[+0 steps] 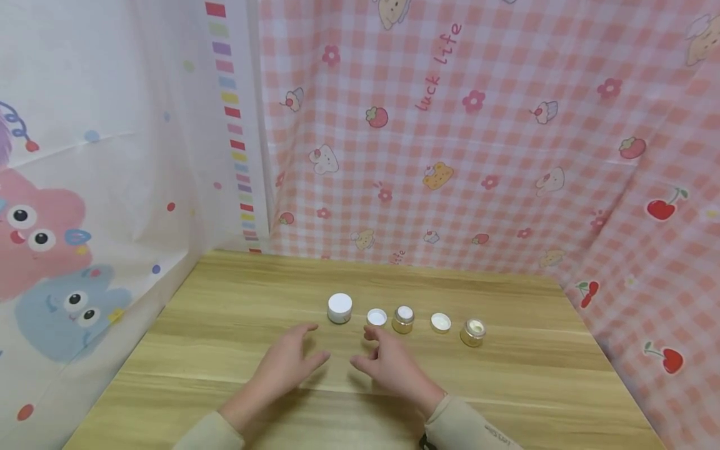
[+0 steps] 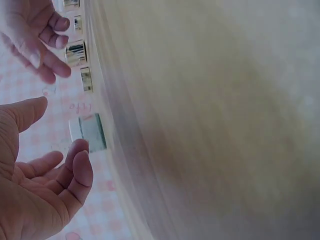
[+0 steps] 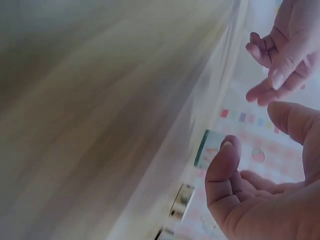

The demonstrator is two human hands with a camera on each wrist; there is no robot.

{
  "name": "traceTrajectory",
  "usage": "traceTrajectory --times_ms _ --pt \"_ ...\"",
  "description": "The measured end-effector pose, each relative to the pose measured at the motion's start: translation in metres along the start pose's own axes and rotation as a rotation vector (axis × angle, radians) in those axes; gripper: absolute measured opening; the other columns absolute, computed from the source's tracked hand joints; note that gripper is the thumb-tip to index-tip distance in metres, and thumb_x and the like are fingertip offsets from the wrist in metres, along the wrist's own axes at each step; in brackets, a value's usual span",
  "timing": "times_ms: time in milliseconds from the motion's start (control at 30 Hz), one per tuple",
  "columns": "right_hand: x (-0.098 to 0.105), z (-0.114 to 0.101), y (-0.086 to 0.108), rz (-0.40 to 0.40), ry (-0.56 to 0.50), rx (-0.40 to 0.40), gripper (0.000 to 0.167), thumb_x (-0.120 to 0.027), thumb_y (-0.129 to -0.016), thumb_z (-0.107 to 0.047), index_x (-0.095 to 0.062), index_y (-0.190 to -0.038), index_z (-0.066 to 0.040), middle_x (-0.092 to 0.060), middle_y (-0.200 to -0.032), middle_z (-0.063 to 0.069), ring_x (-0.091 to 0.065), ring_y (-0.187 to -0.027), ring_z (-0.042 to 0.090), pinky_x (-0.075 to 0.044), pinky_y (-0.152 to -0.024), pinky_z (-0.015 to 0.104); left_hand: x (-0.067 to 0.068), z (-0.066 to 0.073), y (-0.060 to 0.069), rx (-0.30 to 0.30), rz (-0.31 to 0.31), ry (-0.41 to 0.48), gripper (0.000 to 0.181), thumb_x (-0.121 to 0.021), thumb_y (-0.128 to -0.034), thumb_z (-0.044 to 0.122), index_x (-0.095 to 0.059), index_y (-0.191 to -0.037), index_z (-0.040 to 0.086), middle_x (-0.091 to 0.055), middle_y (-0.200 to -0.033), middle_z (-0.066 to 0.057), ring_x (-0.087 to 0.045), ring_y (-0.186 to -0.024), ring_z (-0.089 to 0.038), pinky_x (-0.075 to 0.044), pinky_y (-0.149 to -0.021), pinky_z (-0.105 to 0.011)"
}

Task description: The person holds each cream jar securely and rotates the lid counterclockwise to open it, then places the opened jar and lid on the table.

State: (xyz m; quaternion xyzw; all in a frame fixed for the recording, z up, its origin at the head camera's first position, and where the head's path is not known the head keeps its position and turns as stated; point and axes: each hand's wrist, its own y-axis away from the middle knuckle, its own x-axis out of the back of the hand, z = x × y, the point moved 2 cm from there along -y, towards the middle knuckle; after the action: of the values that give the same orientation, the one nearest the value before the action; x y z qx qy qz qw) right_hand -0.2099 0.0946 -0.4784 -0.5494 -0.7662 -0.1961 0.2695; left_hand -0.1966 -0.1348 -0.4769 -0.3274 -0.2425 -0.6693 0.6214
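My left hand hovers above the table with fingers loosely bent and nothing in its grasp. Facing it, my right hand also holds nothing, its thumb and fingers apart. Beyond them stands a jar with a white lid on; its clear wall and green base show in the left wrist view. To its right lies a loose lid, partly behind my right fingertips, then an uncovered gold jar. Further right come another loose lid and a second uncovered gold jar with pale contents.
The wooden table extends under both hands. A pink checked cloth hangs behind it and along the right side. On the left hangs a white sheet with cartoon figures.
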Motion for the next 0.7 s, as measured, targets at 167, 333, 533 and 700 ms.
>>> traceTrajectory --times_ms 167,333,533,700 --pt "-0.011 -0.006 -0.016 0.028 0.001 -0.027 0.076 -0.081 -0.093 -0.028 -0.047 -0.153 0.007 -0.063 -0.148 0.025 -0.070 -0.099 0.020 -0.060 -0.084 0.037 0.000 -0.003 -0.005 0.019 0.007 -0.005 0.066 -0.081 -0.0947 0.032 -0.058 -0.148 0.001 -0.063 -0.149 -0.023 -0.060 -0.138 -0.045 -0.051 -0.114 -0.062" --pt "-0.015 -0.006 -0.027 0.045 0.000 -0.083 0.079 -0.080 -0.093 -0.030 -0.045 -0.154 0.006 -0.060 -0.151 0.024 -0.070 -0.118 0.033 -0.058 -0.103 0.053 0.002 -0.003 -0.008 0.020 0.002 -0.001 0.065 -0.080 -0.0958 0.031 -0.056 -0.148 -0.001 -0.061 -0.150 -0.025 -0.058 -0.140 -0.046 -0.049 -0.116 -0.062" --pt "-0.020 -0.007 -0.041 0.064 0.049 -0.102 0.081 -0.082 -0.091 -0.032 -0.047 -0.153 0.007 -0.061 -0.150 0.027 -0.059 -0.140 0.041 -0.049 -0.118 0.056 0.002 -0.005 -0.010 0.036 -0.007 0.009 0.068 -0.078 -0.0981 0.032 -0.052 -0.152 -0.001 -0.060 -0.152 -0.024 -0.057 -0.141 -0.046 -0.049 -0.116 -0.062" --pt "-0.025 -0.008 -0.054 0.079 0.062 -0.123 0.081 -0.081 -0.090 -0.030 -0.046 -0.153 0.008 -0.060 -0.150 0.028 -0.058 -0.141 0.042 -0.049 -0.118 0.055 0.002 -0.004 -0.011 0.015 -0.003 0.019 0.066 -0.076 -0.0991 0.032 -0.053 -0.151 -0.001 -0.061 -0.150 -0.024 -0.058 -0.140 -0.047 -0.049 -0.115 -0.063"
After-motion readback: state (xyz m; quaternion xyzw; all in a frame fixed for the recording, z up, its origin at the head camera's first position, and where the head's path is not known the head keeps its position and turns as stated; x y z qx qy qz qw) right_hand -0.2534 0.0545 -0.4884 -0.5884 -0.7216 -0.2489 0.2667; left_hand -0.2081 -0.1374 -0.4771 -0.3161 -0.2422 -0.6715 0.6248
